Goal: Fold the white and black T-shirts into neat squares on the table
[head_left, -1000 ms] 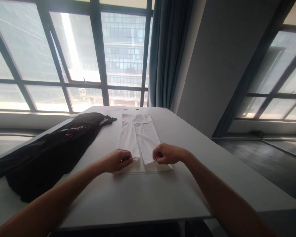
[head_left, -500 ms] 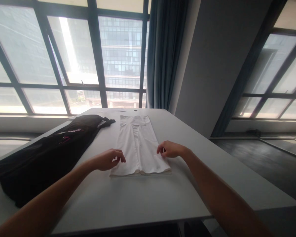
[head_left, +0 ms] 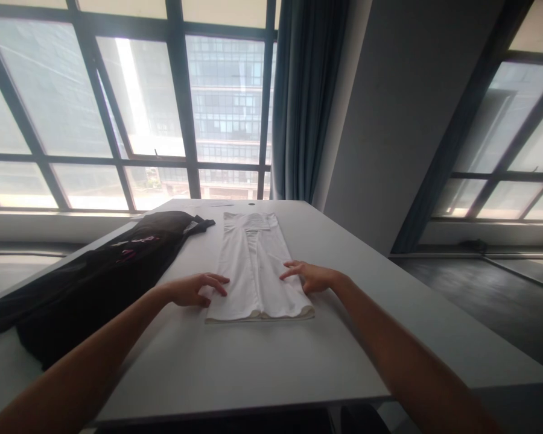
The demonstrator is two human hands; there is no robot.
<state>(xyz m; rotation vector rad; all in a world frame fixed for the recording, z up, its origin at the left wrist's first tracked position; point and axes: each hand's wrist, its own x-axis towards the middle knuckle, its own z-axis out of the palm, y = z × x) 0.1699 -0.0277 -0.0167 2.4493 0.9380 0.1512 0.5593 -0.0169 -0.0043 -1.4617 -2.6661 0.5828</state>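
Note:
A white shirt point(head_left: 239, 271), folded into a long narrow strip, lies flat with its hem towards me. My left hand point(head_left: 196, 289) is at its left edge near the hem, fingertips over the cloth and thumb apart beside the edge. At the opposite edge, my right hand point(head_left: 310, 277) has its fingers spread, the tips on or just above the fabric. Both hands are open, and neither visibly grips the cloth. Whether the right thumb touches the edge cannot be seen.
The white table point(head_left: 253, 367) bears a black garment point(head_left: 113, 271) with a pink print, left of the shirt and under my left forearm's line. A dark round hole point(head_left: 251, 204) sits at the table's far end. Beyond are windows, a blue-grey curtain point(head_left: 303, 102) and a pillar point(head_left: 393, 120).
My fingers have spread out and come down to the shirt's two side edges. The view has shifted slightly left; the shirt and black garment look unmoved on the table.

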